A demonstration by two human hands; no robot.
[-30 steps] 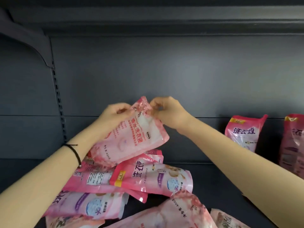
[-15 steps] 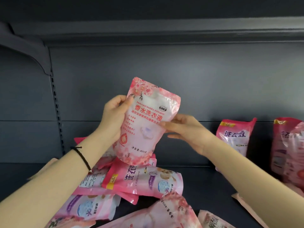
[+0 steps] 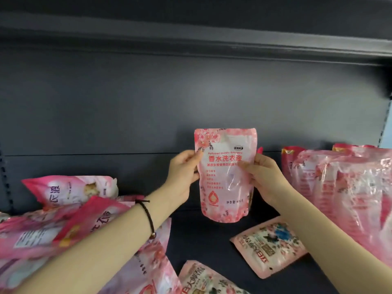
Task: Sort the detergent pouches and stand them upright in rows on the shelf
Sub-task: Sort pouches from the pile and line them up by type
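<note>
Pouch (image 3: 224,177) looked soft, floppy; my left hand (image 3: 182,174) and right hand (image 3: 267,180) pinched its side seams, the firmest hold, I judged.

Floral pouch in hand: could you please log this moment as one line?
floral pouch: upright | left hand: grips left edge | right hand: grips right edge | other pouches: lying at left

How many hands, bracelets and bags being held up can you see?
2 hands: left hand and right hand
1 bracelet, on the left wrist
1 pouch, held upright by its sides in both hands
Total: 4
</note>
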